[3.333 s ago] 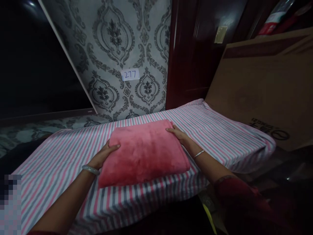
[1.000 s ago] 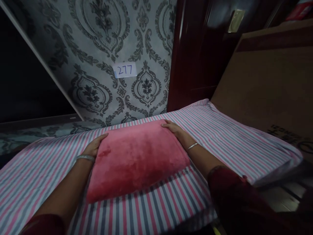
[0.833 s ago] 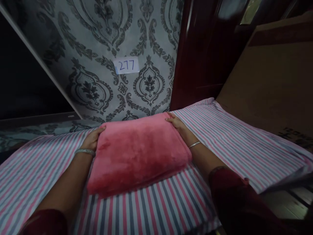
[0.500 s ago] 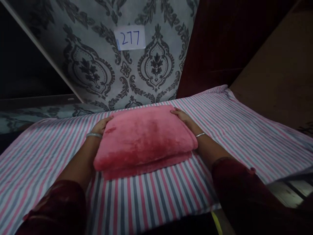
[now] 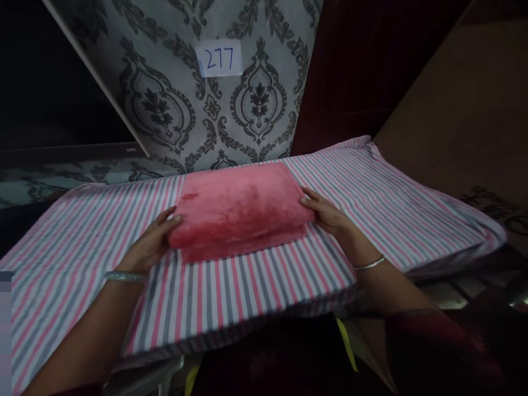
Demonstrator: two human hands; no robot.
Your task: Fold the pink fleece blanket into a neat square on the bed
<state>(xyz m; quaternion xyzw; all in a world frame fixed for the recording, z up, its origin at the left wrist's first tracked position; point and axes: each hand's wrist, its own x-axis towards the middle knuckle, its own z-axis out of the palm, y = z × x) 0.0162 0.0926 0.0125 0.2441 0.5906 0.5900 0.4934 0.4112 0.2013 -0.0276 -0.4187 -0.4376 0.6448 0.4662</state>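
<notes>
A thick, plush pink blanket (image 5: 243,203), folded into a rectangular stack, lies flat on the striped sheet by the wall. My left hand (image 5: 154,239) is at its near left corner, thumb on the top edge and fingers against the side. Against the right side, my right hand (image 5: 328,212) has its thumb and forefinger on the blanket's edge; its other fingers are partly hidden. Both hands grip the sides lightly. There is a bangle on each wrist. A slightly darker lower layer of the folds shows along the front.
The pink, grey and white striped sheet (image 5: 256,280) covers the table. Behind it rises a patterned wall (image 5: 214,126) with a paper marked 277 (image 5: 218,58). A dark screen (image 5: 61,82) stands left, a dark red panel (image 5: 363,66) and brown cardboard (image 5: 466,110) right.
My hands have slid toward me along the blanket's sides, from its far corners to nearer its front. The blanket remains folded. The view has shifted, showing more of the table's front edge.
</notes>
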